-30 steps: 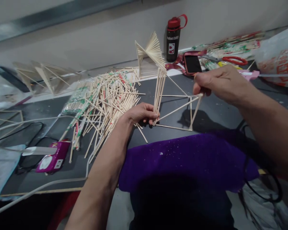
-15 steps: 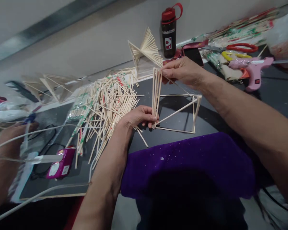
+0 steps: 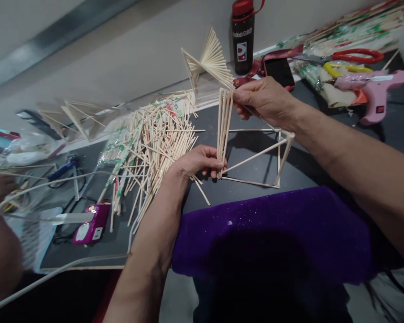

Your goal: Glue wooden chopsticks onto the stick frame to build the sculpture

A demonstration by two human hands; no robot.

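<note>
A frame of thin wooden sticks [image 3: 252,158] stands on the dark table, with several upright sticks side by side at its left end. My left hand [image 3: 206,162] pinches the lower end of these uprights. At their top, my right hand [image 3: 255,98] has thumb and fingers closed on the frame's upper corner; its fingertips are partly hidden. A loose pile of sticks [image 3: 158,143] lies left of the frame, close to my left hand. Behind my right hand, a twisted fan-shaped stick model [image 3: 213,60] stands near the wall.
A dark bottle [image 3: 242,42], a phone [image 3: 279,72], red-handled scissors [image 3: 356,55] and a pink glue gun [image 3: 378,94] are at the back right. A purple cloth [image 3: 272,233] covers the front edge. At left are a magenta box [image 3: 92,224], white cable and another person's arm [image 3: 2,242].
The view has shifted slightly, moving most things on the table. Both hands keep their hold on the stick frame. The other person's hand at left has moved away from the blue tool.
</note>
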